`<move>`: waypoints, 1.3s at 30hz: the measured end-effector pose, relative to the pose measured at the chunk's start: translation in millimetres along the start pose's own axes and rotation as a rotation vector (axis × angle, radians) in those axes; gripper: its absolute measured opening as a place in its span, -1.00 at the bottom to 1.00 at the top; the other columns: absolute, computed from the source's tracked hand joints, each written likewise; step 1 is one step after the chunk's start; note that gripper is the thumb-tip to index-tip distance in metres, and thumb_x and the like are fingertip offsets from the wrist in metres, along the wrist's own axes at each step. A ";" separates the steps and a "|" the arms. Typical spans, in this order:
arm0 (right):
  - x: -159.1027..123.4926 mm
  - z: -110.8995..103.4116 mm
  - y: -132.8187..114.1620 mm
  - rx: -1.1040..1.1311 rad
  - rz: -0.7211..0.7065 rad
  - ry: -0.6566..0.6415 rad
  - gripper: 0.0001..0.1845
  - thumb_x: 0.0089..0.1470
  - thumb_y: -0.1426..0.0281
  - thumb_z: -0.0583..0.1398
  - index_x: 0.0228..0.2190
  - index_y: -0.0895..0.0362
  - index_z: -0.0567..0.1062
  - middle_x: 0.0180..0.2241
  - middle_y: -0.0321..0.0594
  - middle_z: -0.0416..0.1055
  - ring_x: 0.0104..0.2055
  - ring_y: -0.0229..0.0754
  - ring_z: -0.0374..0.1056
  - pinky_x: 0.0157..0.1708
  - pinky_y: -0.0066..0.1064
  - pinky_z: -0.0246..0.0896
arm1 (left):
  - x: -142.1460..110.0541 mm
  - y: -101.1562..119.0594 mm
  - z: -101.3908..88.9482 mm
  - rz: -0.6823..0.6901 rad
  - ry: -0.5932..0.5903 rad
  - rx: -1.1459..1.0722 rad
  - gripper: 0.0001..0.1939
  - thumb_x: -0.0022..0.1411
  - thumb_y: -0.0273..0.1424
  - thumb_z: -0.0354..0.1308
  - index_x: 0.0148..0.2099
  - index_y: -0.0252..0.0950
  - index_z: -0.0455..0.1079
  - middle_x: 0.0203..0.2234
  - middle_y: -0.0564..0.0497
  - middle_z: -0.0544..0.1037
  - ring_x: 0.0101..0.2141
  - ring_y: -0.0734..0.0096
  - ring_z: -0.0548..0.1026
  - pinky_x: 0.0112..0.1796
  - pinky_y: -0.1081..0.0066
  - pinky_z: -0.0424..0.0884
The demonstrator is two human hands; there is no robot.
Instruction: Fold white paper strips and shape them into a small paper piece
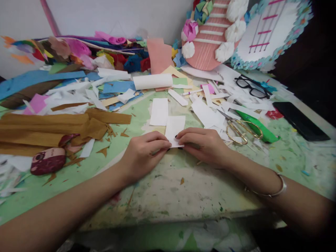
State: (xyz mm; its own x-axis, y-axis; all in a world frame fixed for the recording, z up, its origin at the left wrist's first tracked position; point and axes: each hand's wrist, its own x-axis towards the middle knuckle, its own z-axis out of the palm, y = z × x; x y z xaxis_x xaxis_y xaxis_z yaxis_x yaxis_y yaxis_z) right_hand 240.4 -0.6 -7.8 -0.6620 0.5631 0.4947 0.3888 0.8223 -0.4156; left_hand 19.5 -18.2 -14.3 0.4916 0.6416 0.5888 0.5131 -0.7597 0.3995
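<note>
Between 2 hands (pixel 147 152) (pixel 203 145), 1 paper (pixel 175 126).

Left hand (pixel 145 150), right hand (pixel 204 144) pinch white paper (pixel 174 126); scissors (pixel 232 120) nearby.

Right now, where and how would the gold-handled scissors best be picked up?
Probably by the gold loops of the scissors, the right hand coming from the near side: the loops lie towards the person, the blades point away and leftward.
</note>
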 end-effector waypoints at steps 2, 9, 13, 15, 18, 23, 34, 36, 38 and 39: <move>-0.8 -2.4 2.8 -0.018 -0.011 -0.034 -0.84 0.13 0.56 0.10 -0.34 0.17 0.48 -0.26 -0.10 0.53 -0.24 -0.22 0.46 -0.27 -0.42 0.36 | -0.2 -1.9 -0.5 0.010 -0.020 0.008 -0.85 0.22 -0.53 0.11 -0.27 -0.26 0.51 -0.36 0.00 0.59 -0.37 0.50 0.53 -0.35 0.53 0.44; -3.8 -9.5 11.6 0.100 0.048 -0.143 -0.82 0.13 0.54 0.14 -0.33 0.15 0.55 -0.19 -0.13 0.53 -0.13 -0.22 0.42 -0.12 -0.32 0.36 | 0.9 -4.1 -3.4 0.115 -0.136 -0.018 -0.88 0.21 -0.52 0.14 -0.29 -0.29 0.51 -0.41 -0.02 0.57 -0.35 0.41 0.48 -0.30 0.42 0.42; -4.4 -10.5 15.5 0.126 0.027 -0.151 -0.80 0.16 0.50 0.13 -0.34 0.11 0.57 -0.19 -0.17 0.54 -0.10 -0.20 0.41 -0.09 -0.26 0.36 | 0.6 -5.3 -4.7 0.159 -0.235 -0.028 -0.90 0.21 -0.51 0.15 -0.27 -0.28 0.49 -0.38 -0.03 0.57 -0.32 0.37 0.42 -0.28 0.35 0.40; -4.8 -11.7 15.7 0.121 0.031 -0.162 -0.81 0.15 0.50 0.14 -0.33 0.10 0.58 -0.17 -0.18 0.54 -0.08 -0.18 0.40 -0.07 -0.24 0.35 | 0.3 -5.2 -4.8 0.166 -0.252 -0.039 -0.90 0.21 -0.52 0.14 -0.26 -0.30 0.48 -0.36 -0.04 0.56 -0.32 0.36 0.40 -0.28 0.34 0.38; -5.8 -14.6 14.0 0.135 0.065 -0.192 -0.82 0.12 0.53 0.16 -0.32 0.12 0.57 -0.12 -0.15 0.52 -0.04 -0.18 0.40 -0.04 -0.26 0.34 | 0.0 -4.0 -4.9 0.176 -0.265 -0.052 -0.90 0.21 -0.52 0.14 -0.26 -0.31 0.47 -0.37 -0.05 0.55 -0.33 0.36 0.39 -0.28 0.34 0.37; -7.6 -15.7 13.4 0.158 0.079 -0.224 -0.83 0.10 0.55 0.17 -0.33 0.13 0.56 -0.07 -0.12 0.50 -0.02 -0.18 0.41 -0.02 -0.29 0.33 | 0.1 -2.6 -6.1 0.189 -0.307 -0.071 -0.89 0.22 -0.51 0.13 -0.23 -0.28 0.47 -0.36 -0.03 0.55 -0.31 0.36 0.40 -0.28 0.35 0.36; -7.0 -12.5 18.2 0.121 0.016 -0.215 -0.84 0.12 0.51 0.17 -0.33 0.11 0.57 -0.10 -0.17 0.49 -0.12 -0.15 0.28 -0.09 -0.24 0.27 | 5.1 -11.4 -11.7 -0.039 -0.413 -0.214 -0.84 0.25 -0.49 0.10 -0.23 -0.28 0.52 -0.26 -0.03 0.52 -0.23 0.43 0.45 -0.18 0.43 0.36; -6.8 -12.4 18.1 0.133 0.029 -0.227 -0.83 0.12 0.53 0.17 -0.32 0.11 0.57 -0.09 -0.17 0.48 -0.11 -0.16 0.27 -0.07 -0.24 0.24 | 6.8 -13.9 -12.1 -0.055 -0.454 -0.233 -0.82 0.27 -0.48 0.08 -0.21 -0.25 0.52 -0.24 -0.02 0.52 -0.22 0.44 0.46 -0.17 0.45 0.36; -6.1 -12.0 17.5 0.146 0.040 -0.236 -0.83 0.11 0.53 0.17 -0.32 0.11 0.57 -0.09 -0.16 0.47 -0.10 -0.16 0.27 -0.06 -0.25 0.22 | 8.5 -15.6 -12.2 -0.054 -0.494 -0.248 -0.80 0.29 -0.47 0.06 -0.19 -0.22 0.52 -0.21 -0.01 0.50 -0.20 0.45 0.45 -0.16 0.46 0.35; -5.6 -11.7 17.0 0.150 0.046 -0.239 -0.83 0.11 0.53 0.17 -0.32 0.11 0.57 -0.10 -0.16 0.47 -0.10 -0.16 0.28 -0.05 -0.25 0.21 | 9.2 -16.0 -12.2 -0.054 -0.508 -0.251 -0.80 0.29 -0.47 0.05 -0.18 -0.21 0.52 -0.21 0.00 0.50 -0.20 0.46 0.45 -0.16 0.46 0.34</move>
State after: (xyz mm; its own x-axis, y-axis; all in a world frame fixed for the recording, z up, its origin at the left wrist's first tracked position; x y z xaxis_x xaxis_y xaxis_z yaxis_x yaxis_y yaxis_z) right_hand 258.2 11.2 -8.7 -0.7848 0.5497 0.2862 0.3348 0.7647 -0.5506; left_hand 7.2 -1.4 -6.7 0.7780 0.6031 0.1759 0.3944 -0.6869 0.6104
